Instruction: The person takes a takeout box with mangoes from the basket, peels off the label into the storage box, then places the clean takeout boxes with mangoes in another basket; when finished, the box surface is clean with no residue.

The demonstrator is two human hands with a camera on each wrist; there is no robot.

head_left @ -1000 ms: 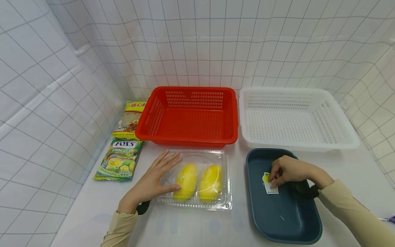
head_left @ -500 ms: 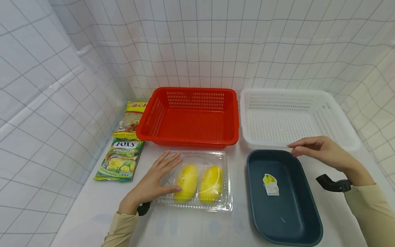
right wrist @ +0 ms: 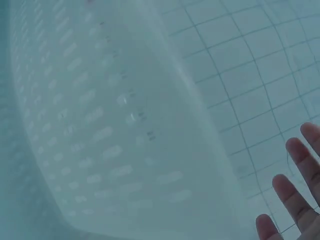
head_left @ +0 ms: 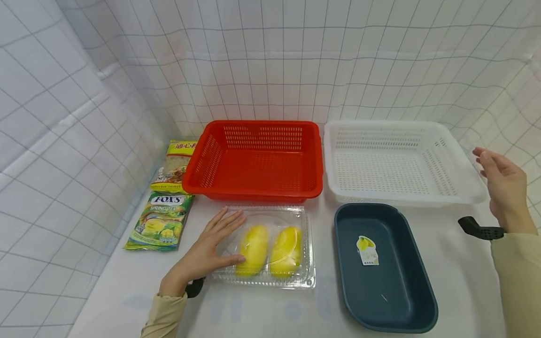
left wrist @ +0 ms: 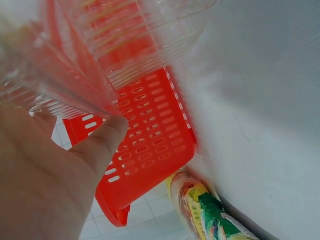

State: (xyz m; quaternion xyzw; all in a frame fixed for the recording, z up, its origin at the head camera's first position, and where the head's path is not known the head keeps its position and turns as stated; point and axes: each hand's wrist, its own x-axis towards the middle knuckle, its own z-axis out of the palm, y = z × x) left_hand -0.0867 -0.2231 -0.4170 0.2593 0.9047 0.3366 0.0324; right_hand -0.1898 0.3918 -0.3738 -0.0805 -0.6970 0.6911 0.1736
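Note:
My left hand [head_left: 207,251] rests with spread fingers on the left side of a clear plastic clamshell box [head_left: 307,244]. Two yellow mangoes, or things shaped like them [head_left: 253,249], lie side by side under its lid. In the left wrist view, the thumb and ridged edge of the clear box [left wrist: 145,45] are close up. My right hand [head_left: 507,188] is in the air beside the right end of the white basket [head_left: 460,188], its fingers loosely extended and holding nothing. A card with a yellow fruit picture [head_left: 368,251] lies inside the dark blue tub [head_left: 390,300].
A red basket [head_left: 253,191] stands behind the clear box, left of the white basket. At the left lie a green FOX'S candy bag [head_left: 160,220] and a yellow-topped food packet [head_left: 175,166]. White grid-patterned cloth [head_left: 270,61] walls the back and sides.
My right hand has let go of the card, left it in the tub, and moved up and right past the white basket's end. The left hand has stayed on the clear box.

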